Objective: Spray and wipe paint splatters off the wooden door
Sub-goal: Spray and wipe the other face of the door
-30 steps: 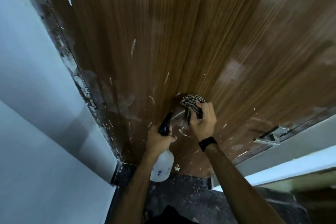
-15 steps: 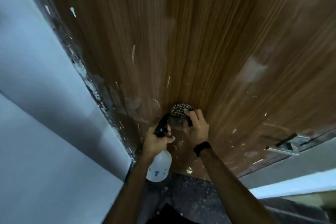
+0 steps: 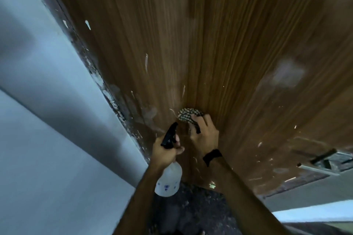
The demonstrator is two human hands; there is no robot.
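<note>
Cloth [image 3: 188, 115], checked, bunched under my right hand [image 3: 204, 135], fingers curled over it and pressing it flat to the wooden door [image 3: 219, 44] low down, centre of view. Soft, limp, light; best held wadded in the palm so no loose corner drags. My left hand [image 3: 165, 151] at 8 o'clock of the cloth grips the spray bottle [image 3: 169, 178] by its black trigger head, nozzle aimed at the door, translucent body hanging below; looks light and rigid, maybe slick if wet. Paint splatters [image 3: 146, 62] run from 10 to 12 o'clock of the cloth, more flecks at 4 o'clock. Door frame [image 3: 99, 78], crusted with white, sits close at 9 o'clock, so leftward strokes are short. Open wood at 12 to 3 o'clock; door handle [image 3: 322, 164] well off at 4 o'clock.
</note>
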